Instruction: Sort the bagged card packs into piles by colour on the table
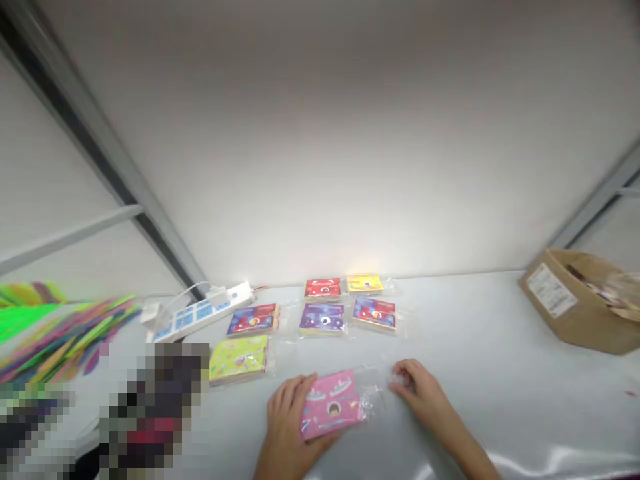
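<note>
My left hand (293,423) is wrapped round the left side of a pink booklet pack (333,405) in a clear plastic bag, with the thumb along its lower edge. To the right of the pack, my right hand (417,390) has its thumb and forefinger curled close to the bag's loose clear end; whether they pinch it cannot be made out. Beyond the hands lie more bagged packs: a green one (239,359), a purple one (323,318), a red and blue one (254,320), another red and blue one (375,313), a red one (323,288) and a yellow one (365,283).
A white power strip (200,313) with plugs lies at the back left. Colourful long strips (75,340) lie at the far left, above a pixelated dark area. An open cardboard box (575,307) stands at the right. A white wall borders the grey table (500,380).
</note>
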`<state>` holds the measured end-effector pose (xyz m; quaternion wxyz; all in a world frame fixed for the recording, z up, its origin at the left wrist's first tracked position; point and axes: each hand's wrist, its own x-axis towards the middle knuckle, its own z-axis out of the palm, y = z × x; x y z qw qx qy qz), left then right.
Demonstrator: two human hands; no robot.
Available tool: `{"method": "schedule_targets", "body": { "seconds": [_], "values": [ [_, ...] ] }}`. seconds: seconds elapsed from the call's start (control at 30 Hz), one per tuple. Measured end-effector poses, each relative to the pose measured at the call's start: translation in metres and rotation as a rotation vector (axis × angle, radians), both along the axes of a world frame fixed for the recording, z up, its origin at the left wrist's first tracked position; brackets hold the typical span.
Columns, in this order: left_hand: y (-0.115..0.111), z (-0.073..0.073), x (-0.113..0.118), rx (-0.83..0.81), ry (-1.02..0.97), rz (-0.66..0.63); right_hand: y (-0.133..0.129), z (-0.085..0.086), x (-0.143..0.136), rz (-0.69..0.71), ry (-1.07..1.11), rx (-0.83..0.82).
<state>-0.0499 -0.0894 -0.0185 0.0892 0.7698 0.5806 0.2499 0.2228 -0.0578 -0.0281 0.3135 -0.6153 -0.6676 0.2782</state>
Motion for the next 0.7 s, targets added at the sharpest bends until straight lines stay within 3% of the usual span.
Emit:
{"method": "schedule_targets", "body": {
  "seconds": [0.37,0.7],
  "values": [
    [0.001,-0.007,-0.004,-0.004,0.005,-0.018,0.005,-0.004,-0.001,-0.003,-0.041,-0.029],
    [0.000,-0.001,-0.002,-0.038,-0.027,-0.011,-0.005,-0.002,-0.002,0.008,-0.047,-0.025]
  ]
}}
